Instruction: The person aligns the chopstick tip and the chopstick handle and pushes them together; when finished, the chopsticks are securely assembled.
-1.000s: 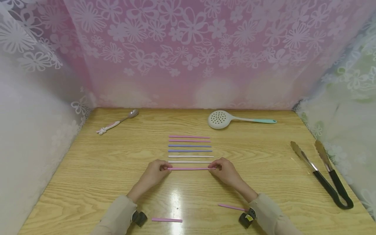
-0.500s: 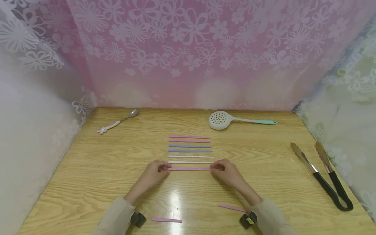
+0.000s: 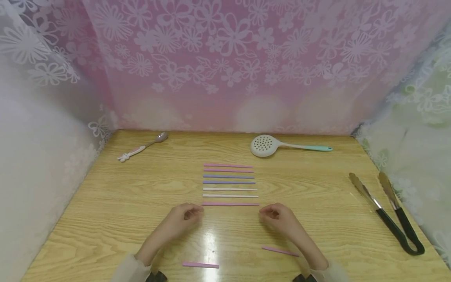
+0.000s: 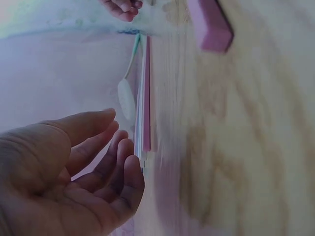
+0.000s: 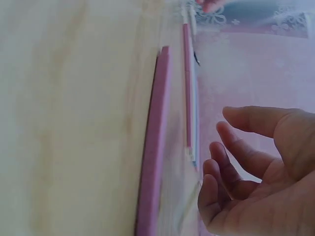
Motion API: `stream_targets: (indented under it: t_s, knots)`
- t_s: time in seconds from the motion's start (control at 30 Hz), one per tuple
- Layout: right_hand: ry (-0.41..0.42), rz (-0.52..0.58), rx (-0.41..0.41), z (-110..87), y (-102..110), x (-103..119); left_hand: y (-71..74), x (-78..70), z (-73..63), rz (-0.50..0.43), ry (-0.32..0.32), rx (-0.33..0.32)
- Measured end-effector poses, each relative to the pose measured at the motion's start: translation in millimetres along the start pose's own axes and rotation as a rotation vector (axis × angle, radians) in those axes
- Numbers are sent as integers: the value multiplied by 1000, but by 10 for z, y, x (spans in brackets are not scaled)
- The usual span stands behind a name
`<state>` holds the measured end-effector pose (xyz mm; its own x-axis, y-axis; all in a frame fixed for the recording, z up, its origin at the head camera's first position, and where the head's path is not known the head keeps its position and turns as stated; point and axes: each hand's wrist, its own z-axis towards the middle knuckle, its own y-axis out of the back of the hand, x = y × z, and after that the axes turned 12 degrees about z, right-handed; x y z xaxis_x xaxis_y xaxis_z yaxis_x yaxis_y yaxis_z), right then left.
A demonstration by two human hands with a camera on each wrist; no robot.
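Note:
Several thin chopsticks lie in a level stack of rows mid-table: pink ones (image 3: pixel 228 165) at the back, then blue (image 3: pixel 229 182), white (image 3: pixel 230 196), and one pink chopstick (image 3: pixel 230 204) nearest me. My left hand (image 3: pixel 186 216) hovers just in front of its left end, fingers loosely bent around nothing. By the right end, my right hand (image 3: pixel 278 219) has the same relaxed shape, thumb and fingers apart in the right wrist view. Two shorter pink sticks lie nearer: one pink stick (image 3: pixel 200 265) at front centre, another pink stick (image 3: pixel 280 251) beside my right forearm.
A spoon with a rabbit-shaped handle (image 3: pixel 142 147) lies at back left. At the back right rests a skimmer (image 3: pixel 264 146) with a green-tipped handle. Black-handled tongs (image 3: pixel 394 223) lie spread along the right side. Floral curtains (image 3: pixel 232 98) border the table's back and sides.
Both hands have let go of the nearest pink chopstick's ends and drawn back toward me. That chopstick now lies at the front of the rows.

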<state>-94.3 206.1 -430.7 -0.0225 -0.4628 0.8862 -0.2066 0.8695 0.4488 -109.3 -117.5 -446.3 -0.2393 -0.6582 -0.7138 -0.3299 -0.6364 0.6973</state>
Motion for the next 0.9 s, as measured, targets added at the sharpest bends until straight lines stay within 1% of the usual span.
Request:
stream_targets:
  t_s: [0.07, 0.2, 0.4, 0.53, 0.67, 0.8, 0.9]
  knots:
    - [7, 5, 13, -73, 17, -11, -5, -6, -66, -30, -18, 27]
    - [9, -2, 40, -207, 41, -39, -31, -13, -203, -74, -39, 57]
    - [-13, -2, 82, -396, 91, -103, -93, -45, -387, -129, -15, 86]
    - [-55, -51, 82, -488, 120, -143, -145, -41, -494, -162, -8, 109]
    - [-54, -77, 88, -542, 138, -189, -198, -39, -562, -181, -24, 127]
    - [-30, -55, 122, -572, 146, -226, -245, -28, -595, -184, -55, 137]
    - [-24, -41, 149, -569, 149, -249, -270, 4, -612, -181, -61, 168]
